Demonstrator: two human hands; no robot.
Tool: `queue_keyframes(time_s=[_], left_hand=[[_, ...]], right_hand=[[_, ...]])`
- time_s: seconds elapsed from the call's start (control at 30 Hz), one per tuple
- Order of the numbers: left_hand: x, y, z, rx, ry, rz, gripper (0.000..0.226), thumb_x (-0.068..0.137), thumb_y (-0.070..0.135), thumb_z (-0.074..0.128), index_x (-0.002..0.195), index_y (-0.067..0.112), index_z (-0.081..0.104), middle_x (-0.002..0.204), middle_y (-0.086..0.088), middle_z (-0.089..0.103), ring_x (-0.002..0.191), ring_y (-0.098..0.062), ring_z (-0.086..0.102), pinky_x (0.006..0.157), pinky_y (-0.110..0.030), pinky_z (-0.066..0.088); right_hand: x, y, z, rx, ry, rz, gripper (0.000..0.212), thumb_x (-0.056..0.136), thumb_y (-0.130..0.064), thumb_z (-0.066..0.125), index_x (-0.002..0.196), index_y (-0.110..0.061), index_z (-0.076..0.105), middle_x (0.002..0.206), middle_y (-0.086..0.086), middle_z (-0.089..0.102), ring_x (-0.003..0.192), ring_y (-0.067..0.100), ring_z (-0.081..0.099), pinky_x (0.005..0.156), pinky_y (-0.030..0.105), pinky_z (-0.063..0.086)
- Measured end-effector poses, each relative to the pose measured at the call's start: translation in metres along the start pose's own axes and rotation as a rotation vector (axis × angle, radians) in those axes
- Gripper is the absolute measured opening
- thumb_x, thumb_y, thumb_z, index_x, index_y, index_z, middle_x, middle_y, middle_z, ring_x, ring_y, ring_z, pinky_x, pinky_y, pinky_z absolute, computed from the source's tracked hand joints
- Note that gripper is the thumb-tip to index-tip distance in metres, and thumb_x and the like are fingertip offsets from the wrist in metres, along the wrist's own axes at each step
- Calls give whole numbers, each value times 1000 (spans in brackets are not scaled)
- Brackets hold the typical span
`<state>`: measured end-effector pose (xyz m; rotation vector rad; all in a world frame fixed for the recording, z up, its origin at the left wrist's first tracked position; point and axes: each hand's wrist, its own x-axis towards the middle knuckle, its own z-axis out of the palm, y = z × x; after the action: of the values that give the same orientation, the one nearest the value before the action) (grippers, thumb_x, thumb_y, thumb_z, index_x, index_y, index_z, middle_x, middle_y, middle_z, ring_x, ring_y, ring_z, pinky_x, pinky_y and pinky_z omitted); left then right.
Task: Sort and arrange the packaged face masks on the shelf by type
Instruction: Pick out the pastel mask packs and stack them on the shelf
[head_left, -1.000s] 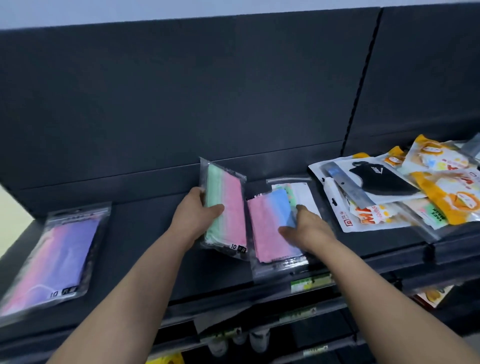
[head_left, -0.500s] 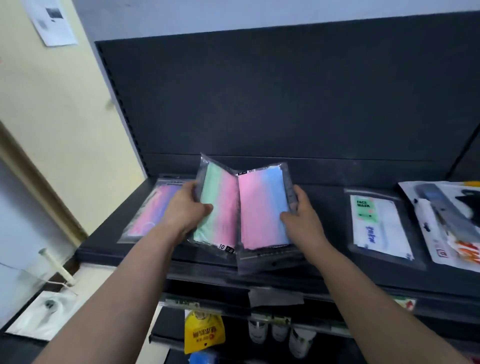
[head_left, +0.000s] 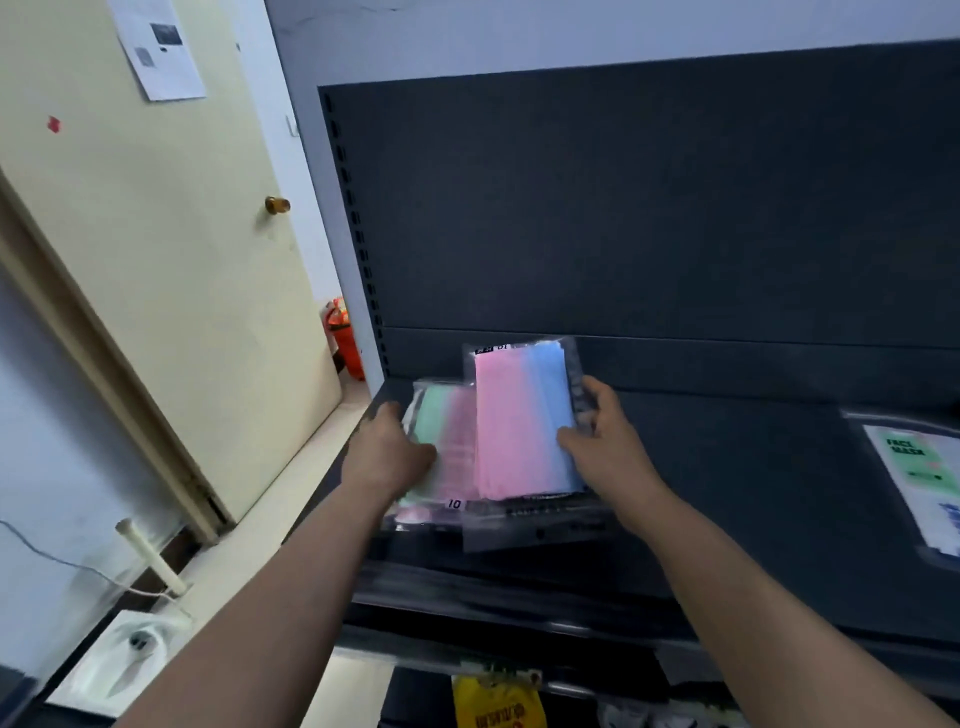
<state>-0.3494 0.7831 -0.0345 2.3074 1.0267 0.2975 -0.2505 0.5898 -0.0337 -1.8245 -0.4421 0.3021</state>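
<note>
Over at the left end of the dark grey metal shelf (head_left: 727, 493), the left hand (head_left: 387, 457) grips the left edge of a clear plastic pack of green-to-pink masks (head_left: 447, 415). The right hand (head_left: 605, 452) pinches the right edge of a pink-to-blue pack (head_left: 519, 421) that overlaps it. A cream door (head_left: 171, 260) stands on the left. A white face-mask packet (head_left: 924, 478) is cut off at the right, and its print is pretty blurry tbh.

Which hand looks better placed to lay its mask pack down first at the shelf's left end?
Probably the left hand: its green-pink pack sits lowest and nearest the left end of the shelf, while the right hand holds the pink-blue pack overlapping on top of it.
</note>
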Motion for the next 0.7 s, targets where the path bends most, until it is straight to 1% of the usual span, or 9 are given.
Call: queue_keyframes(time_s=[0.07, 0.13, 0.23, 0.37, 0.4, 0.43, 0.53, 0.6, 0.7], left_hand=[[10, -5, -3, 114, 24, 61, 60, 78, 21, 62, 134, 17, 41, 130, -15, 47, 117, -36, 44, 94, -44, 45], [19, -7, -12, 88, 98, 109, 50, 84, 19, 55, 133, 18, 42, 133, -12, 44, 123, -34, 37, 93, -45, 41], [34, -13, -30, 40, 146, 156, 45, 93, 26, 49, 137, 21, 44, 139, -7, 44, 125, -28, 41, 93, -43, 43], [42, -18, -46, 39, 123, 222, 43, 92, 21, 50, 135, 20, 47, 138, -7, 46, 123, -28, 46, 95, -41, 44], [43, -19, -48, 34, 118, 231, 43, 92, 21, 51, 135, 20, 48, 138, -6, 46, 122, -27, 47, 95, -40, 44], [43, -20, -50, 33, 111, 233, 43, 92, 21, 51, 135, 20, 48, 137, -6, 47, 121, -26, 49, 95, -40, 45], [44, -22, -53, 27, 93, 246, 42, 91, 22, 52, 133, 22, 51, 136, -4, 48, 118, -24, 52, 95, -40, 47], [45, -20, -52, 20, 86, 270, 40, 90, 22, 51, 130, 23, 54, 134, -3, 49, 117, -24, 54, 94, -39, 47], [44, -8, -45, 50, 73, 366, 33, 91, 21, 47, 121, 24, 60, 124, 1, 58, 114, -23, 55, 87, -31, 43]], right_hand=[[4, -4, 16, -19, -3, 3, 58, 89, -7, 45, 140, -31, 31, 111, -4, 56, 94, 13, 55, 66, 22, 43], [8, -6, 30, -21, 0, -4, 57, 90, -8, 45, 140, -33, 35, 125, -3, 55, 98, 12, 55, 77, 26, 45], [13, -14, 52, -60, -9, -16, 53, 94, -8, 44, 143, -28, 37, 144, -5, 41, 110, 10, 51, 89, 22, 39], [17, -25, 80, -136, -73, 9, 51, 96, -11, 46, 145, -20, 35, 147, 1, 38, 114, 24, 56, 86, 25, 45], [17, -24, 86, -202, -85, 10, 51, 96, -13, 46, 145, -19, 35, 147, 3, 37, 115, 26, 56, 88, 27, 46], [16, -24, 92, -337, -96, 10, 50, 95, -15, 45, 144, -19, 36, 146, 6, 36, 116, 26, 53, 92, 29, 44], [13, -20, 101, -865, -29, -13, 41, 92, -19, 44, 132, -19, 50, 145, 10, 24, 125, 30, 30, 100, 38, 33], [12, -18, 103, -988, 7, -69, 35, 89, -17, 45, 122, -19, 56, 151, 5, 17, 130, 30, 24, 100, 43, 28], [13, -19, 96, -1025, 60, -160, 34, 93, -18, 41, 124, -19, 52, 143, 1, 35, 124, 25, 38, 94, 42, 33]])
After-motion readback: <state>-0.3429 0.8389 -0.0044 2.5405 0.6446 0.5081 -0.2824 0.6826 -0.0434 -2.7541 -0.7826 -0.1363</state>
